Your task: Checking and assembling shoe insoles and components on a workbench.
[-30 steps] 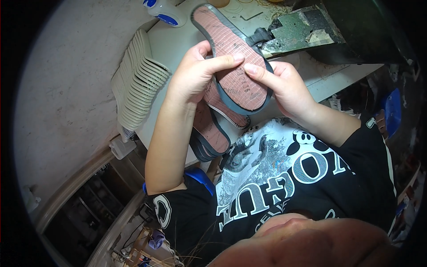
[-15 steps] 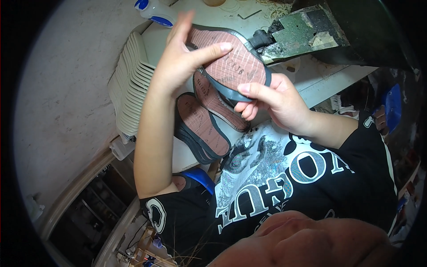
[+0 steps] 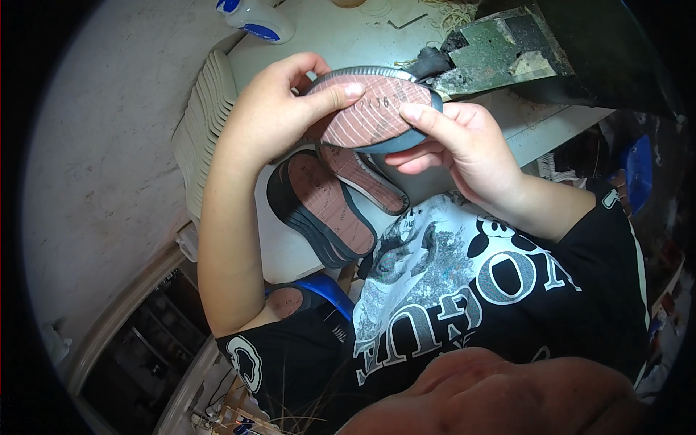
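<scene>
Between my two hands I hold a shoe sole [image 3: 391, 119], its pinkish-brown, line-patterned face turned up and its dark edge showing along the near side. My left hand [image 3: 268, 109] grips one end, thumb flat on the face and fingers behind. At the other end, my right hand [image 3: 471, 141] pinches the sole, thumb on top and fingers beneath. Below it on the table lies a similar sole [image 3: 373, 181] with a ridged grey edge, partly covered by the held one. Beside that is a stack of dark-edged soles [image 3: 326, 203].
A row of nested cream-coloured curved pieces [image 3: 199, 119] stands against the wall. Across the table [image 3: 341, 40] are a white-and-blue bottle [image 3: 257, 20], a hex key [image 3: 408, 22] and a worn green metal machine part [image 3: 500, 61]. Another sole [image 3: 285, 301] lies by a blue container [image 3: 330, 293] near my left elbow.
My left hand has come lower and its raised fingers have curled behind the sole. The held sole has tilted and now lies more level across my view.
</scene>
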`<state>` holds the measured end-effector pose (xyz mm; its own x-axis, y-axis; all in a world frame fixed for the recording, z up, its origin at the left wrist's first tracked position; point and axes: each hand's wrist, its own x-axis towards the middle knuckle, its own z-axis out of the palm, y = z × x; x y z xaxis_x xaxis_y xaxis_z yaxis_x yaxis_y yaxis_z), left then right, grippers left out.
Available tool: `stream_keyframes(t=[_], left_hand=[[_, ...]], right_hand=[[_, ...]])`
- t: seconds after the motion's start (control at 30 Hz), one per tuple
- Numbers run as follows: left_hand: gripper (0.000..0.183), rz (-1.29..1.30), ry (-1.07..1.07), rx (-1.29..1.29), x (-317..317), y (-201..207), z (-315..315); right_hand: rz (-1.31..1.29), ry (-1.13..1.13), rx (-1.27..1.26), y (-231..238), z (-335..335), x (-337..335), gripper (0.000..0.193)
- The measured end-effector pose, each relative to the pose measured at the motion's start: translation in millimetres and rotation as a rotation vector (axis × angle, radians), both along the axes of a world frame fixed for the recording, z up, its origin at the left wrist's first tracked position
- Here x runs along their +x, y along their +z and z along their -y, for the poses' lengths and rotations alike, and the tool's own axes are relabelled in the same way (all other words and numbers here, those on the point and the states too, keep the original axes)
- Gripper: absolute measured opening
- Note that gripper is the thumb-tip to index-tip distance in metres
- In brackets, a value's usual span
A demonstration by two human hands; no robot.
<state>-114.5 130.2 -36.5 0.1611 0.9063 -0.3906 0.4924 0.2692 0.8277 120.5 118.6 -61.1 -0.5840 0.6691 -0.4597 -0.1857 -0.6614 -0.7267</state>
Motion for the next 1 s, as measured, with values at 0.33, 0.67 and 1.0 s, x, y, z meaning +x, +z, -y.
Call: stream_keyframes(t=[0.33, 0.67, 1.0], left_hand=[[0.045, -0.321, 0.136, -0.074, 32.6, 31.3, 49.7], [0.056, 0.075, 0.214, -0.386, 79.4, 35.8, 71.4], [0.038, 0.355, 0.320, -0.328, 94.4, 14.9, 62.5]], right_hand=[[-0.012, 0.050, 0.022, 16.0, 11.8, 18.9, 0.036], [0.068, 0.226, 0.131, 24.6, 22.3, 50.9, 0.030], [0.022, 0.228, 0.321, -2.9, -6.2, 66.4, 0.025]])
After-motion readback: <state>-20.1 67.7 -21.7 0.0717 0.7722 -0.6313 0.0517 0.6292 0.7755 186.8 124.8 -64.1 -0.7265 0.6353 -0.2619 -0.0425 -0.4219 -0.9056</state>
